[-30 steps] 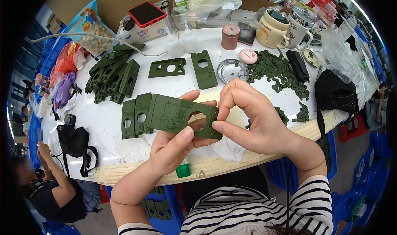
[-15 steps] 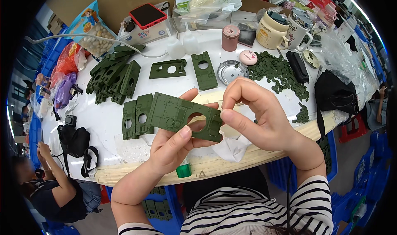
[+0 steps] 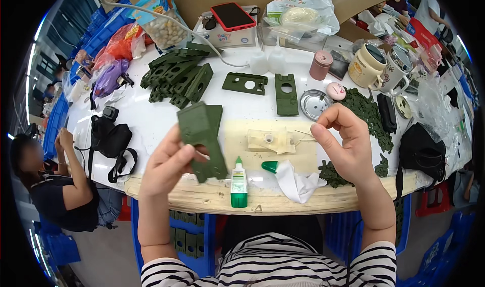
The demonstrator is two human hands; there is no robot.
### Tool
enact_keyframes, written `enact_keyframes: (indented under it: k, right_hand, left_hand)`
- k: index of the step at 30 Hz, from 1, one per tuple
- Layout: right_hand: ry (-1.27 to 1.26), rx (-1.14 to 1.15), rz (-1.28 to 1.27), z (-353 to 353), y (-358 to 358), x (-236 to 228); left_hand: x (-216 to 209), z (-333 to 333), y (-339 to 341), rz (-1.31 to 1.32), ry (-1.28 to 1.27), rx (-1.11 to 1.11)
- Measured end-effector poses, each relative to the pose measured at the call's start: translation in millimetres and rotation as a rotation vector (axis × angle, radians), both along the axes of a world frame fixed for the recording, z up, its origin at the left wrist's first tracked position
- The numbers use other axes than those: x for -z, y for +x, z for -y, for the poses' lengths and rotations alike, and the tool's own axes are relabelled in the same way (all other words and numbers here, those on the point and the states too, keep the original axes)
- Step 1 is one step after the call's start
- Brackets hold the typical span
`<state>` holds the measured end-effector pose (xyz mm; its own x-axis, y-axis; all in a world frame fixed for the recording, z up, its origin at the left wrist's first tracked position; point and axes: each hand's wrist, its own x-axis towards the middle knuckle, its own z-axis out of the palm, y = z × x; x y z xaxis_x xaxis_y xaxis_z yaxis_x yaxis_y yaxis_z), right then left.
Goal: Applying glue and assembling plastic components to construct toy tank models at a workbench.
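Green panel held over table; bottle, green cap, white cloth nearby.

- Bright light across the white table.
- Strip lights glow at far left.
- Table edge bows; corners black.
- Face at left blurred.

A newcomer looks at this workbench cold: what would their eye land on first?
Probably the dark green panel held up in the left hand, left of centre. Next would come the pile of similar green panels beyond it, toward the far left, and the heap of tiny green pieces on the right. The red-cased phone at the back also stands out.
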<state>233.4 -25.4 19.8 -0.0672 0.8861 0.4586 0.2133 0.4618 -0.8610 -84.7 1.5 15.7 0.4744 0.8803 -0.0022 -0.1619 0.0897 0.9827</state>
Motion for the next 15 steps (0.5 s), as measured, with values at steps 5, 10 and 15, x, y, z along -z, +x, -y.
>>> enact_keyframes:
  k: [5, 10, 15]
  right_hand:
    - [-0.001, -0.012, 0.026, 5, -1, -4]
    - [-0.021, -0.010, 0.020, 1, -5, -1]
    - [-0.039, 0.007, 0.024, -2, -4, 1]
  left_hand:
    - [6, -19, -79, -0.408, -0.050, -0.320]
    - [26, -46, -112, -0.644, -0.134, -0.349]
    - [29, -64, -97, -0.901, 0.041, -0.419]
